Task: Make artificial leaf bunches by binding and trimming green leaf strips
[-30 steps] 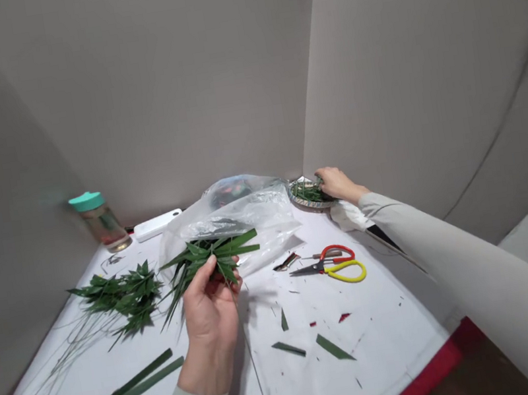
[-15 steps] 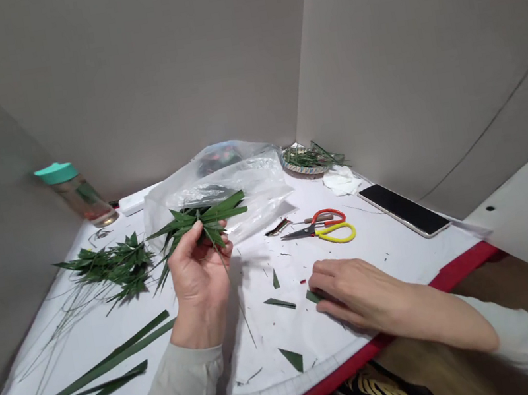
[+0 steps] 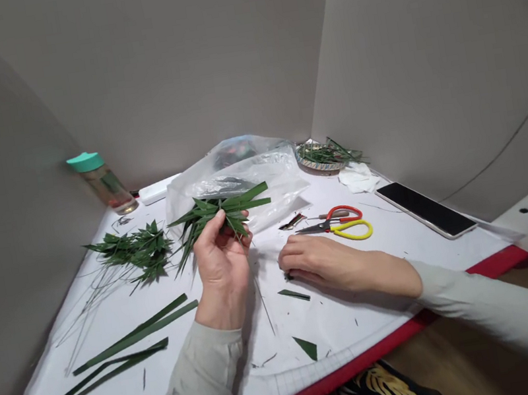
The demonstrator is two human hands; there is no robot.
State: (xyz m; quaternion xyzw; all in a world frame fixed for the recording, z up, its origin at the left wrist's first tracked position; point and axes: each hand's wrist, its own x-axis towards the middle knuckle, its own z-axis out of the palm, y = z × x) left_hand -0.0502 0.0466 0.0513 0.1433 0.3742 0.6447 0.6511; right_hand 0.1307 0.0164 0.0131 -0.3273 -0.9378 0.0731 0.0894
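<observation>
My left hand (image 3: pixel 222 264) grips the stems of a spiky bunch of narrow green leaves (image 3: pixel 219 211), held up above the white table sheet (image 3: pixel 369 354). My right hand (image 3: pixel 325 264) rests low on the sheet with its fingertips pinched on a small dark green leaf scrap (image 3: pixel 287 276), mostly hidden by the fingers. Left of my hands lies a similar leaf cluster on thin wires (image 3: pixel 135 251). Long green leaf strips (image 3: pixel 135 333) lie nearer me.
Red-and-yellow-handled scissors (image 3: pixel 341 222) and a black phone (image 3: pixel 426 208) lie right. Behind are a plastic bag (image 3: pixel 235 175), a teal-capped bottle (image 3: pixel 101 183), a white box (image 3: pixel 157 189), a leaf-filled plate (image 3: pixel 325 156) and a tissue (image 3: pixel 356 177). Grey walls surround the table; its near edge is red.
My right hand has slid left along the sheet towards my left hand, and a leaf scrap is gone from its earlier spot. My left hand still holds the bunch. The view has shifted slightly.
</observation>
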